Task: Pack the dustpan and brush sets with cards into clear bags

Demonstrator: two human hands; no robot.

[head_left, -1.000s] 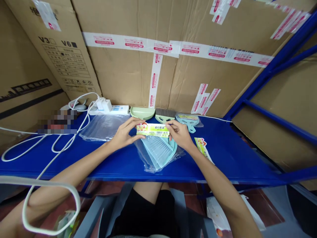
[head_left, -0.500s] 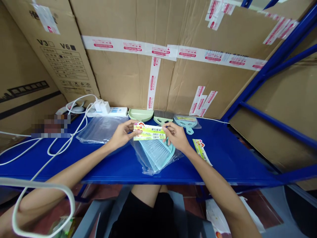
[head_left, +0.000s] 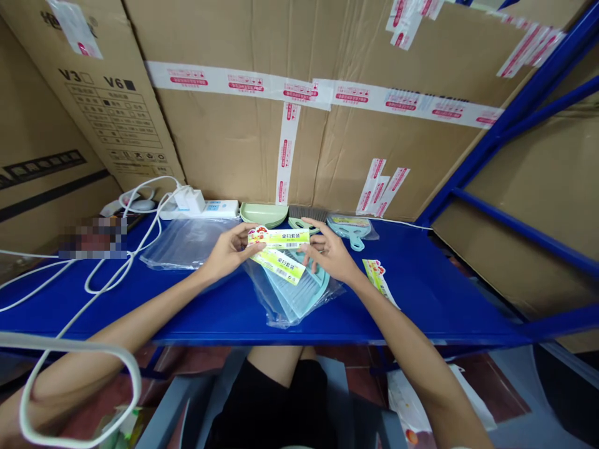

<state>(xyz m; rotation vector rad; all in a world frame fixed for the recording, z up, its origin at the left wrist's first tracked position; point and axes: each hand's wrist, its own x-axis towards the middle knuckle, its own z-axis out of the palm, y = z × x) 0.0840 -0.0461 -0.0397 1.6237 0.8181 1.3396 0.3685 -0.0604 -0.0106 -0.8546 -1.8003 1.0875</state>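
The left hand (head_left: 231, 252) keeps thumb and fingers pressed together, pinching the left end of an upper label card (head_left: 281, 237); the left end of a lower label card (head_left: 283, 267) goes under the same thumb. The right hand (head_left: 330, 255) has a looser grip: its thumb touches the lower right corner of the upper label card, and its forefinger is stretched above the top edge. If this grip really pinches the card, I cannot tell from where I stand. The two cards are yellow-green and white, fanned, with the lower one slanting down to the right.

Just under them, on the blue desk (head_left: 435, 293), lies a clear plastic bag (head_left: 276, 317) with a light-blue brush and dustpan set (head_left: 299, 296) inside. A third label card (head_left: 380, 284) lies near the right forearm. Behind the hands, along the cardboard wall (head_left: 224, 143), I see a pale green dustpan (head_left: 264, 215), a green brush (head_left: 304, 223) with grey bristles, and a bagged light-blue set (head_left: 354, 232). Further left are flat clear bags (head_left: 187, 243), a white power strip (head_left: 219, 209) and a looped white cable (head_left: 75, 324).
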